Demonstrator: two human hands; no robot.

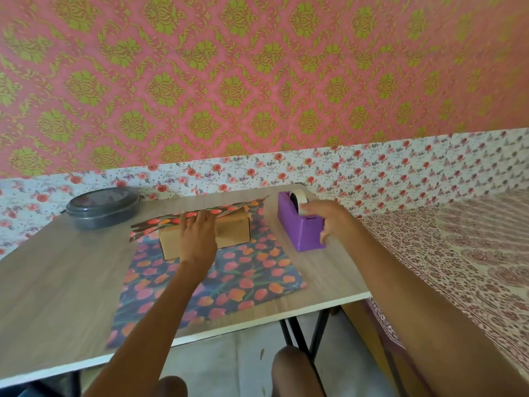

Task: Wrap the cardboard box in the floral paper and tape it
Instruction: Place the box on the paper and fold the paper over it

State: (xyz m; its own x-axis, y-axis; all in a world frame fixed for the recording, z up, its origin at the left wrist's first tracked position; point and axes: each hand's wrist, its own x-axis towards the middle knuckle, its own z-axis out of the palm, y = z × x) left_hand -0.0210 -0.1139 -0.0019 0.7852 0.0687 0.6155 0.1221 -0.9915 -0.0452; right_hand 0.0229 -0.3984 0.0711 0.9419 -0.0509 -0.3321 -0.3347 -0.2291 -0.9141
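So our left hand [197,234] pins the floral paper [243,279] flat on the cardboard box [230,234], lying crosswise, while our right hand [325,220] touches the tape dispenser [297,232] just right of it, grip unclear.

No readable text or labels anywhere.

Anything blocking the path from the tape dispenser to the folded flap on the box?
Nothing visible. The right hand holds the tape dispenser; only flat floral paper and table lie between it and the cardboard box, where the left hand presses the flap.
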